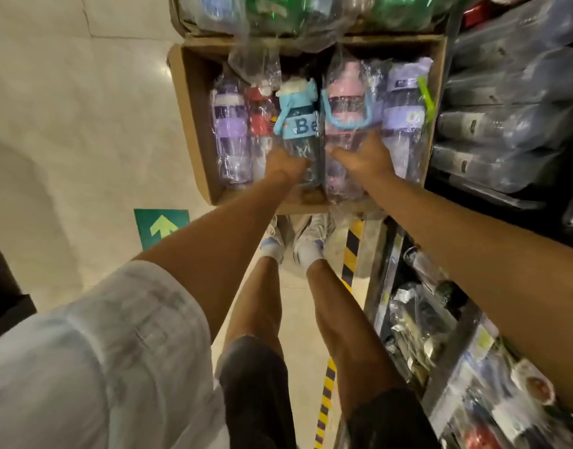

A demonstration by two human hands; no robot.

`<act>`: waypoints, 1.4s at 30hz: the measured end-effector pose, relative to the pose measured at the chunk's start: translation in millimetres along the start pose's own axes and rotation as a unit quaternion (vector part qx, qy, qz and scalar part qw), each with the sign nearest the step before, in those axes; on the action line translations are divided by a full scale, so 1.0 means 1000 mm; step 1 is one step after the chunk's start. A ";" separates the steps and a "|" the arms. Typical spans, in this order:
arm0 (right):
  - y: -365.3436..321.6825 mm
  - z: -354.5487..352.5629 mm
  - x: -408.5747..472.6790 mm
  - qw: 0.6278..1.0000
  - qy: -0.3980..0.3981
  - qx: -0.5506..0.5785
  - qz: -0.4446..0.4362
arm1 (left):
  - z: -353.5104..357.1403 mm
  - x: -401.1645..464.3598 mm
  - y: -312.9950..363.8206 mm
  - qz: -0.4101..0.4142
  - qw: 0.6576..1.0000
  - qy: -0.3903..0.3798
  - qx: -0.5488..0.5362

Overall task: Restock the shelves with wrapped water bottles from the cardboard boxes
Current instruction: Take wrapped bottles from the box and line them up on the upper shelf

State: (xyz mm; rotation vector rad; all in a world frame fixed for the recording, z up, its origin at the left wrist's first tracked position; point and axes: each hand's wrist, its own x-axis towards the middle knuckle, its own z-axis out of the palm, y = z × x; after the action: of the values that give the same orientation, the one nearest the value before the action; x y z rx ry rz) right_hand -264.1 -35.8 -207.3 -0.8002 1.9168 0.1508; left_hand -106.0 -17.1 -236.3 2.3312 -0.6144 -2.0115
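Two hands reach down into the open cardboard box (194, 124) on the floor. Your left hand (286, 165) grips the blue wrapped bottle (296, 124), fingers curled round its lower body. Your right hand (364, 157) holds the pink wrapped bottle (345, 105) beside it, thumb spread wide. Purple wrapped bottles (230, 131) lie on either side in the box. Stocked shelves (505, 124) stand just to your right.
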 end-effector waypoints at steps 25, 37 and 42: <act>-0.022 -0.070 -0.142 0.953 -0.034 0.301 -0.006 | -0.070 -0.152 0.016 0.005 0.979 -0.142 -0.146; -0.059 -0.208 -0.444 0.897 0.061 0.421 -0.119 | -0.140 -0.468 0.126 0.202 0.953 -0.193 -0.116; -0.073 -0.238 -0.556 0.865 0.147 0.450 -0.166 | -0.161 -0.560 0.156 0.290 0.928 -0.226 -0.055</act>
State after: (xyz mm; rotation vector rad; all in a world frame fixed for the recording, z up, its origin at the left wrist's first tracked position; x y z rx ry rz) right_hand -251.8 62.3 393.6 -0.4890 1.7927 -1.0633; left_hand -55.3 -38.4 364.3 1.3749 -1.0210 -2.1809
